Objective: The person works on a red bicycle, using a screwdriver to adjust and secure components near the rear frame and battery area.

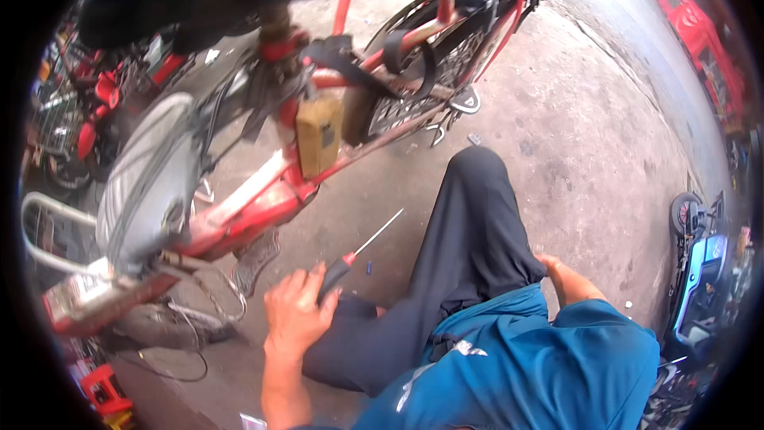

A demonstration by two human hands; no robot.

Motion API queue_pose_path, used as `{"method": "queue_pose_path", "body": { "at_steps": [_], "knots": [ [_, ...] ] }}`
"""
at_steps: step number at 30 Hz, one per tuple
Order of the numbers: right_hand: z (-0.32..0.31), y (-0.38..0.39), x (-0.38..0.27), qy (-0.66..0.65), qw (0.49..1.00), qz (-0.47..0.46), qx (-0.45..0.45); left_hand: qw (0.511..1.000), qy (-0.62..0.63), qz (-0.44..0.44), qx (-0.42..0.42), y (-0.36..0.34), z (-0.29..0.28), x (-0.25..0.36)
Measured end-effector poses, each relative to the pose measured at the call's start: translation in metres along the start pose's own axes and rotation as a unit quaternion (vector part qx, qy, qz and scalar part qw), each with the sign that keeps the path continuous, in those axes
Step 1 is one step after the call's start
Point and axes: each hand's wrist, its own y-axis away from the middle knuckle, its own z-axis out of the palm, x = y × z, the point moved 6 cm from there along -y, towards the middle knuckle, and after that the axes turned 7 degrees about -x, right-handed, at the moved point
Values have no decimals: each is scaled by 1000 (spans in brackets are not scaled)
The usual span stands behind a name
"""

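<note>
My left hand (299, 306) is closed around the dark handle of a screwdriver (335, 275). A red collar joins the handle to a long thin metal shaft, which points up and to the right, apart from the bike. The red two-wheeled bike (247, 211) stands in front of me and to the left, with scuffed paint. On its frame sits a yellowish-brown box (319, 139), and a black saddle looms at the top. My right hand (549, 264) rests by my bent knee; its fingers are mostly hidden behind the dark trouser leg.
A small blue object (368, 267) lies on the concrete floor (589, 143) beyond the screwdriver. Other red bikes (107, 91) crowd the far left. At the right rim stand a blue vehicle or scooter (704, 279) and a red structure (696, 24). A red case (103, 388) is at lower left.
</note>
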Motion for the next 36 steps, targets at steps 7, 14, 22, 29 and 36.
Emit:
{"method": "queue_pose_path", "body": {
  "at_steps": [7,14,22,29,36],
  "knots": [
    [91,-33,31,2,996,8,-84,989,-56,24,-138,-38,62,-15],
    [98,-20,-60,-43,951,-299,60,959,-56,60,-272,-94,84,-1],
    [167,217,-44,-179,981,58,53,952,86,-70,-286,-138,1,104],
    [195,409,-19,-406,872,178,207,914,179,-90,-352,-168,-39,169],
    [268,488,10,-599,697,261,296,885,93,117,-441,-231,-66,305]
  ]
}}
